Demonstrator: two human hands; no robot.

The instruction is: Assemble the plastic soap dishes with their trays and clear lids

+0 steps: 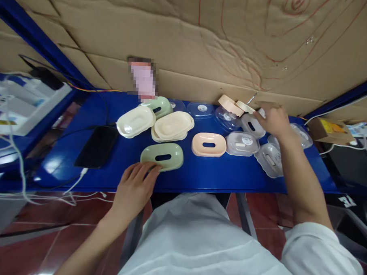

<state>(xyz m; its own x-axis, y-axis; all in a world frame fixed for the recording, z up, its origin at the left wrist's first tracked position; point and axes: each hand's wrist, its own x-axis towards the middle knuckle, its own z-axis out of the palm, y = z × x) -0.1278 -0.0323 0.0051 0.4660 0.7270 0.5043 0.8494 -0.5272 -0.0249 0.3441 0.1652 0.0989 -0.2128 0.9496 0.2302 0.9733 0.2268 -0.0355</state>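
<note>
My left hand (140, 179) is at the near left edge of a pale green soap dish (175, 159), its fingers and thumb closed on the rim. The dish lies on the blue table and has an oval slot. Farther right, my right hand (274, 119) reaches over the back of the table, thumb and forefinger apart. A cream dish piece (245, 107) lies tilted by its thumb tip, beside a peach dish part (230, 104). Under this hand is a translucent grey slotted dish (253, 126). The right hand's other fingers are partly hidden.
A peach soap dish (209, 149) sits mid-table, beside clear lidded parts (242, 144). Cream trays (174, 125) and another green dish (163, 107) lie behind. A black phone (97, 146) with a white cable lies left. Cardboard (182, 36) walls off the back.
</note>
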